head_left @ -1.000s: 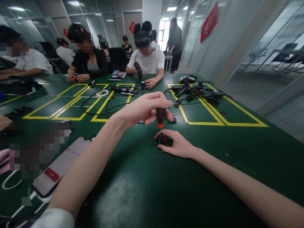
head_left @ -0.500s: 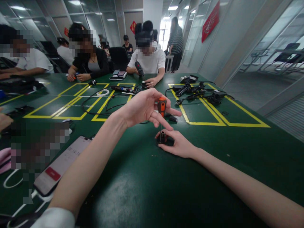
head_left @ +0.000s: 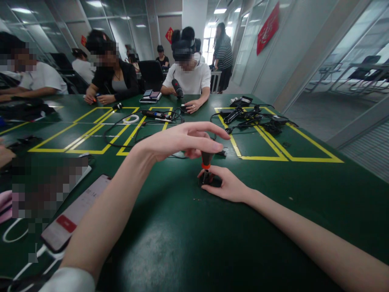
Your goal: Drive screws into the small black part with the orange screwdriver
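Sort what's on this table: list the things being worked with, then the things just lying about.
In use:
left hand, on top of the screwdriver, which stands upright
right hand, steadying the small black part under the tip

Lying about:
phone at the left
white ring
heap of black cables
green table with yellow tape lines

Dark green table [head_left: 188, 243] with yellow line rectangles [head_left: 282, 154] across its far half; black cables [head_left: 255, 117] at far right corner, white ring [head_left: 131, 119] mid-far. Screwdriver [head_left: 206, 159] black handle with orange collar, over a small black part [head_left: 209, 180]. Phone [head_left: 73, 215] near left edge, white screen with red button; red sign [head_left: 267, 27] on the wall.
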`<state>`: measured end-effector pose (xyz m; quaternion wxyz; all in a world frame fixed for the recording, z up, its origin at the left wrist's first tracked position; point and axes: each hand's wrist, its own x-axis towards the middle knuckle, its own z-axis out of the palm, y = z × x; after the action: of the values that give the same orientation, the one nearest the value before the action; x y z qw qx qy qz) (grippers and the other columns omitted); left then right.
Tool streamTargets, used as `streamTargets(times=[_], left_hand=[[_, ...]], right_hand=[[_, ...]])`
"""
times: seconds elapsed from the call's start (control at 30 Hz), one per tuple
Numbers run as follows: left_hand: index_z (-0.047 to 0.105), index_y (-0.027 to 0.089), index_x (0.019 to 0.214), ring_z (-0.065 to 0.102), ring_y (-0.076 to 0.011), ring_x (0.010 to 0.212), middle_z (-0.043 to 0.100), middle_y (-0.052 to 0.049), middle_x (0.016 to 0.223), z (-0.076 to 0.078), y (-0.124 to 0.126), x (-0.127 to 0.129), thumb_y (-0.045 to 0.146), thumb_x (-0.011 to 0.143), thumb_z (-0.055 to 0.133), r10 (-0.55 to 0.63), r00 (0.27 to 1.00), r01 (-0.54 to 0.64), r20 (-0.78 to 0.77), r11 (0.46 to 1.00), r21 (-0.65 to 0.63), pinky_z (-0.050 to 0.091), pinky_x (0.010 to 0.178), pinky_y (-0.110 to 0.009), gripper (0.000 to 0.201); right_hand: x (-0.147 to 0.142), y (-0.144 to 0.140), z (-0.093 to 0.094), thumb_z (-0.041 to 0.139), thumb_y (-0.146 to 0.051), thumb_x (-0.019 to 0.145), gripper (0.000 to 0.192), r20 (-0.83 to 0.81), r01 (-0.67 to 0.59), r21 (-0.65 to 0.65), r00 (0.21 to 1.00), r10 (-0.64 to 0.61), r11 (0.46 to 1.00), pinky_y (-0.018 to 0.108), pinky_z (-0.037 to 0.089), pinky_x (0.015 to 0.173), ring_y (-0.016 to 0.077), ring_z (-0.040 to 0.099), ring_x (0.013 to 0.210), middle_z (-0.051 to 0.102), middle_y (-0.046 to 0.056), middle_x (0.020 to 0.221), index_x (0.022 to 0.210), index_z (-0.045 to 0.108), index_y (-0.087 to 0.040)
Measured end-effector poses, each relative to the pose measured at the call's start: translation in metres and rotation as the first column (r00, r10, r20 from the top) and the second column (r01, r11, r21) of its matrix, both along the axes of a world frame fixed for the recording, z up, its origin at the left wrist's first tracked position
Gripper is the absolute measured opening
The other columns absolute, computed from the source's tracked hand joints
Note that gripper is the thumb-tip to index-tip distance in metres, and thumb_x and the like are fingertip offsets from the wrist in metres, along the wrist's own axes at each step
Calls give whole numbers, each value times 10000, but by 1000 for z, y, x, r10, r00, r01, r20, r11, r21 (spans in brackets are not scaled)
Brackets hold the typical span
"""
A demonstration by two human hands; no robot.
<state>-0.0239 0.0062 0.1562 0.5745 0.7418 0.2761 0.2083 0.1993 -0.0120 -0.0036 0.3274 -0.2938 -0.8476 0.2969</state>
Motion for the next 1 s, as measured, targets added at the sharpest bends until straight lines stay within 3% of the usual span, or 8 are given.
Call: streamTargets(times=[0.1,0.23,0.4,0.5,0.63,0.73,0.83,1.0], left_hand=[[771,131,1002,589,-84,556,736,-55,854,0,-2,4,450,897,736,-6,1000,5,-25,999,-38,372,480,-216,337],[694,125,960,700,-118,620,784,-141,1154,-6,0,7,515,906,729,-42,998,50,48,983,-176,484,517,-217,395],[573,164,968,740,-162,643,806,-131,1058,-17,12,4,567,957,636,-110,975,172,190,921,-348,544,560,-237,408],[584,173,989,642,-102,513,812,-113,1027,-16,12,2,514,953,674,-107,979,160,175,932,-324,479,492,-210,355],[692,194,1254,498,-45,497,785,-56,959,-9,2,1,452,902,792,-44,996,57,84,985,-165,368,461,-187,448],[767,164,1098,519,-70,601,687,-12,811,-9,-2,4,497,854,833,9,999,-4,38,994,-105,393,532,-197,418],[733,137,917,512,-78,607,644,-14,793,-13,0,5,610,834,808,10,996,4,84,986,-167,391,536,-209,486],[695,134,999,658,-128,659,753,-116,1104,-20,8,2,636,924,671,-93,980,143,174,944,-299,519,635,-281,509]], right_hand=[[-1,0,0,709,-285,915,184,2,-3,-16,1000,3,1000,319,606,763,198,711,840,759,73,1014,1072,693,-191],[-1,1,0,716,-296,915,195,3,3,8,1000,-3,1000,322,601,766,203,711,840,751,71,991,1073,693,-185],[0,2,-3,721,-324,917,201,26,19,41,999,-20,999,335,588,760,204,701,810,748,71,966,1057,695,-182],[0,1,-5,720,-316,917,213,33,20,2,999,-20,1000,335,594,762,201,706,812,757,79,993,1079,691,-180],[-1,0,-4,722,-292,901,205,15,21,-26,1000,-20,999,336,604,769,206,711,831,763,82,1015,1076,690,-189],[-2,-1,-3,718,-288,901,186,21,16,-14,1000,-16,1000,331,600,763,205,706,828,763,80,1009,1059,689,-193],[-2,-1,-3,715,-281,903,192,19,10,-2,1000,-10,1000,327,598,759,202,706,823,762,85,1008,1070,689,-189],[-2,1,-7,716,-282,901,198,5,9,8,1000,-9,1000,333,601,769,210,714,850,764,90,1024,1070,687,-184]])
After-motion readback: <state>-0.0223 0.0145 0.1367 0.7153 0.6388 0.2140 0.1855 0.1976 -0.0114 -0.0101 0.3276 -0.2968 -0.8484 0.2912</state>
